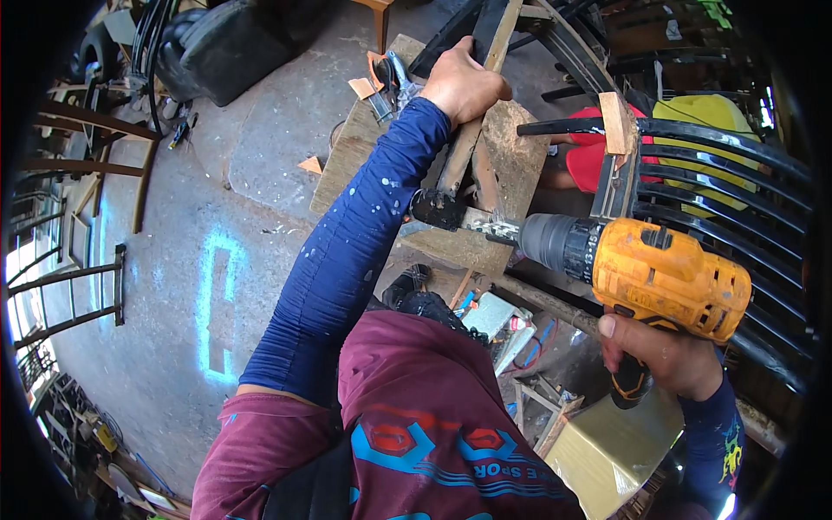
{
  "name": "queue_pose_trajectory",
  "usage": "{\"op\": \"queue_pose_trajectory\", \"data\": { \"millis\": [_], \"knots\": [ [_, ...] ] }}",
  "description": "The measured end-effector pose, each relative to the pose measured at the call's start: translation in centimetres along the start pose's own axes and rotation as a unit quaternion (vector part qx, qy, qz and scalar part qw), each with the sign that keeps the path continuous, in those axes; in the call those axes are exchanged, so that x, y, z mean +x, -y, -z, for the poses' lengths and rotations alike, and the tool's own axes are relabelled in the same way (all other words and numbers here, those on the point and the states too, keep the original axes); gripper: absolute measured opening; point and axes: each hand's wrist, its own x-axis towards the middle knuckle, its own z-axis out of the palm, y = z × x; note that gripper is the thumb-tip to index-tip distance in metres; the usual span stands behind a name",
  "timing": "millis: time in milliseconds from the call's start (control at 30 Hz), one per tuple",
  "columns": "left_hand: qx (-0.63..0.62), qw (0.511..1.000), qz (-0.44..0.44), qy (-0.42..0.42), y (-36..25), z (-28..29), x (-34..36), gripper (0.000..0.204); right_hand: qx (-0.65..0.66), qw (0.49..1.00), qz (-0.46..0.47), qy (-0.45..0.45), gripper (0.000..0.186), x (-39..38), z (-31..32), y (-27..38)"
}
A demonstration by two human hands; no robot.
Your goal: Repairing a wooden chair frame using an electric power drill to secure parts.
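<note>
Crowding drill [646, 269]: black chair frame [728, 173].

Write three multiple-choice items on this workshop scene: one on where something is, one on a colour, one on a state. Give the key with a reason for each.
1. Where is the left hand?
A. on the floor
B. gripping the wooden strip on the plank
C. on the drill's chuck

2. What colour is the body of the drill?
A. yellow-orange
B. green
C. white

3. How is the drill held?
A. lying loose on the plank
B. hanging from a hook
C. gripped by the right hand, bit pointing at the strip

Key:
1 B, the fingers wrap the strip where it lies on the plank.
2 A, its casing is yellow-orange with a grey chuck.
3 C, the right hand is closed on the handle and the bit meets the wood near the left forearm.
</note>
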Motion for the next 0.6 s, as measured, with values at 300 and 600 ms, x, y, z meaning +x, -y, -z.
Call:
{"op": "queue_pose_trajectory", "data": {
  "millis": [300, 600],
  "knots": [
    [-0.019, 1.0, 0.005, -0.009, -0.1, -0.1, -0.3, 0.102, 0.063, 0.998, -0.017, -0.019, 0.022, -0.6, -1.7, -1.2],
    [-0.022, 1.0, -0.019, -0.008, 0.6, -0.3, -0.2, 0.103, 0.054, 0.998, -0.03, -0.01, 0.019, -1.0, -2.3, -2.3]
  ]
}}
